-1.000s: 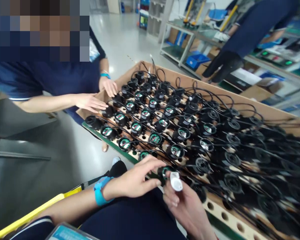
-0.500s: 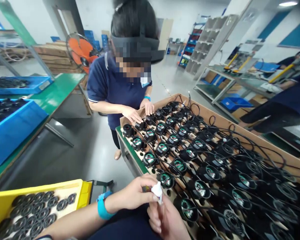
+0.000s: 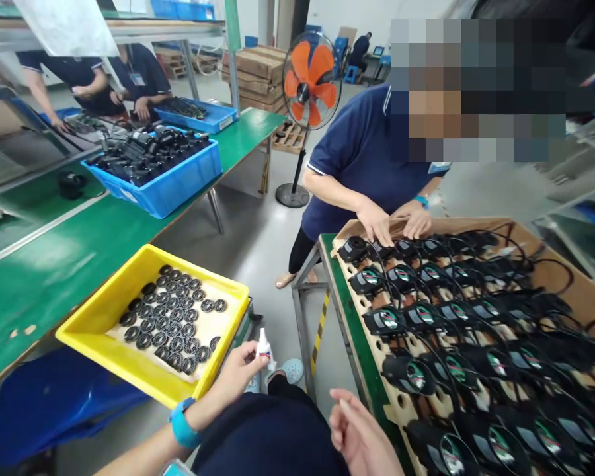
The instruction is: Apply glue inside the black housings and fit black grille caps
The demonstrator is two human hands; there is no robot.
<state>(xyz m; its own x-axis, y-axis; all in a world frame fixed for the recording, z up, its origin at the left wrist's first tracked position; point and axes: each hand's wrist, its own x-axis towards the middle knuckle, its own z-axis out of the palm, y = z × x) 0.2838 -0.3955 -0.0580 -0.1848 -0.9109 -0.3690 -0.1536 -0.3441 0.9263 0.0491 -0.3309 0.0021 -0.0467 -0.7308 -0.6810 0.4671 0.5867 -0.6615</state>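
My left hand (image 3: 242, 370) is closed round a small white squeeze bottle (image 3: 264, 350) with a pointed nozzle, held nearly upright beside the yellow bin (image 3: 223, 281). Several black ring-shaped parts (image 3: 176, 328) lie on a pale sheet inside that bin. My right hand (image 3: 352, 426) is open in front of my body, its fingers loosely bent and nothing visible in them. It is nearest to the wooden rack (image 3: 394, 413), where black round housings (image 3: 409, 373) with green circuit boards and black cables stand in rows.
Across the rack, a co-worker's hands (image 3: 377, 221) touch housings in the far row. A blue bin (image 3: 163, 192) of black parts stands on the green bench (image 3: 104, 248) at left. A fan (image 3: 310, 86) stands behind. Below the yellow bin is a blue stool (image 3: 54, 410).
The view has turned left, bringing the yellow bin fully into sight. My hands have parted; the bottle is in my left hand only, and my right hand has let go of it.
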